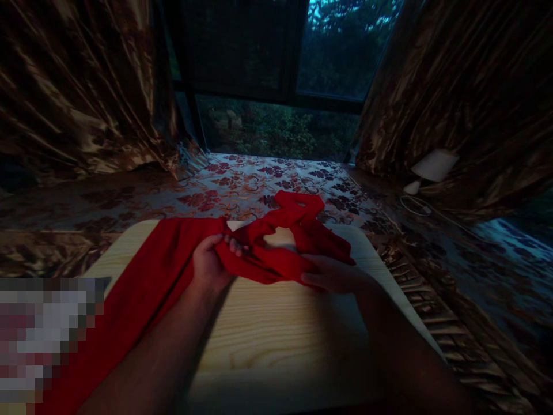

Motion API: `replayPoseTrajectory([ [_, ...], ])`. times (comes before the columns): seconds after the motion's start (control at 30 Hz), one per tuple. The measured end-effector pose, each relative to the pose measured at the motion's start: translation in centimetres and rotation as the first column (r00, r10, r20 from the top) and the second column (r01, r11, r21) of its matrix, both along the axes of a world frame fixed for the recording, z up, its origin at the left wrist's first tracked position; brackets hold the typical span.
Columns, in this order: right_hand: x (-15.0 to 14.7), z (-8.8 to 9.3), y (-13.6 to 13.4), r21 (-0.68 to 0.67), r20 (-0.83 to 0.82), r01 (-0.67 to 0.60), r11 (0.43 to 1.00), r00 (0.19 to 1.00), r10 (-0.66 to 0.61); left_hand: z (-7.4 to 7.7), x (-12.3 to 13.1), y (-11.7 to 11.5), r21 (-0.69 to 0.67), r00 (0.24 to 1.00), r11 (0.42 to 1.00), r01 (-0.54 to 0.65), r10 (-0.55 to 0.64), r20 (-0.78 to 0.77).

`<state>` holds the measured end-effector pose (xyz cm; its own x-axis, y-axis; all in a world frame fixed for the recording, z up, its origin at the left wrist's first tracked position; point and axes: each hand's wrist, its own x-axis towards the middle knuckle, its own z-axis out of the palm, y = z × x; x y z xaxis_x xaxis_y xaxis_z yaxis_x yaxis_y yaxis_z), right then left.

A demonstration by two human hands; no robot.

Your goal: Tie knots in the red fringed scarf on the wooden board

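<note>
Your left fingers (235, 246) are curled in and pinching a bunched fold of the long, soft red cloth (285, 262), with the thumb closing from the near side. The fingers (311, 280) of your right hand (334, 275) lie stretched out and close together along the lower edge of the same bunch. I cannot tell whether the thumb clamps the fabric, because the cloth covers it.

The cloth lies across the pale wooden board (276, 340). One broad flat band runs from your left hand (209, 264) down towards the near left corner. A twisted, looped part lies beyond both hands, and its far end reaches the floral bedspread (242, 178).

To handle this well, keep the left pinch close to the edge of the fold rather than deep in the bunch, so the layers stay apart. Press the right palm flat to hold the fabric on the board. The light is dim, so feel for the hem.

Shiny brown curtains (78, 86) hang on both sides of a dark window (345, 52), and a white lamp (434, 166) lies on its side to the right.
</note>
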<state>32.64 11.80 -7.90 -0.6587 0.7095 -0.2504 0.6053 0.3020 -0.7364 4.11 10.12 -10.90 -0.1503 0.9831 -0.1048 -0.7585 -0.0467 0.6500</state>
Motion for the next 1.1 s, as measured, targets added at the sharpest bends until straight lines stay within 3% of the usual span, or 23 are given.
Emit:
replayPoseTrajectory([
  [0.07,1.9,1.8,-0.8,0.085,0.202,-0.107,0.991,0.975,0.088,0.4,-1.7,0.5,-0.069,0.984,0.986,-0.155,0.160,0.076],
  [0.13,3.7,3.5,-1.8,0.024,0.349,-0.215,0.976,0.917,0.193,0.4,-3.1,1.1,-0.119,0.950,0.954,-0.275,0.289,0.118],
  [0.23,5.6,5.1,-2.8,-0.131,0.298,-0.330,0.935,0.886,0.354,-0.1,-4.6,1.8,-0.120,0.911,0.922,-0.367,0.383,0.154],
  [0.3,5.7,5.3,-2.8,-0.124,0.211,-0.315,0.941,0.918,0.335,-0.5,-5.1,2.1,-0.095,0.904,0.919,-0.383,0.394,0.164],
  [0.4,4.0,4.2,-1.9,0.076,0.147,-0.123,0.989,0.983,0.111,-1.0,-5.1,2.2,-0.076,0.922,0.934,-0.350,0.358,0.146],
  [0.47,1.9,2.7,-1.4,0.284,0.068,0.035,0.958,0.996,-0.056,-1.2,-5.0,2.1,-0.064,0.942,0.950,-0.305,0.311,0.123],
  [0.5,0.7,1.8,-1.2,0.372,0.023,0.058,0.926,0.997,-0.072,-1.3,-4.9,2.0,-0.056,0.949,0.955,-0.290,0.295,0.112],
  [0.63,-3.8,-1.1,-1.4,0.465,0.090,-0.178,0.867,0.984,0.154,-1.3,-4.9,1.7,-0.077,0.964,0.963,-0.259,0.263,0.045],
  [0.7,-4.8,-1.6,-1.5,0.507,0.151,-0.208,0.836,0.977,0.152,-1.2,-5.0,1.6,-0.103,0.969,0.964,-0.244,0.247,0.011],
  [0.77,-4.3,-1.1,-1.0,0.610,0.162,-0.077,0.788,0.986,-0.029,-1.1,-5.4,1.5,-0.099,0.973,0.968,-0.229,0.231,0.008],
  [0.83,-2.1,0.3,0.0,0.738,0.101,0.157,0.657,0.936,-0.337,-1.0,-6.1,1.4,-0.055,0.979,0.979,-0.194,0.197,0.046],
  [0.9,1.3,2.2,1.3,0.813,0.067,0.326,0.483,0.772,-0.632,-1.0,-7.0,1.2,0.013,0.986,0.990,-0.140,0.138,0.092],
  [0.93,3.0,3.2,1.9,0.815,0.111,0.354,0.459,0.681,-0.723,-1.0,-7.4,1.1,0.052,0.988,0.992,-0.111,0.105,0.112],
  [0.97,4.6,4.0,2.4,0.772,0.228,0.338,0.539,0.644,-0.730,-1.0,-7.9,1.0,0.092,0.989,0.992,-0.082,0.070,0.128],
  [1.0,5.9,4.6,2.7,0.692,0.368,0.304,0.655,0.633,-0.682,-1.0,-8.3,0.8,0.127,0.990,0.990,-0.052,0.035,0.137],
  [1.03,6.7,5.1,2.9,0.628,0.476,0.261,0.733,0.616,-0.627,-1.0,-8.5,0.8,0.156,0.990,0.987,-0.022,0.000,0.139],
  [1.07,7.1,5.4,3.0,0.573,0.561,0.223,0.789,0.595,-0.576,-0.9,-8.7,0.7,0.177,0.990,0.984,0.007,-0.031,0.136],
  [1.1,6.9,5.5,2.9,0.557,0.608,0.193,0.808,0.568,-0.555,-0.8,-8.8,0.6,0.187,0.990,0.982,0.034,-0.058,0.129],
])
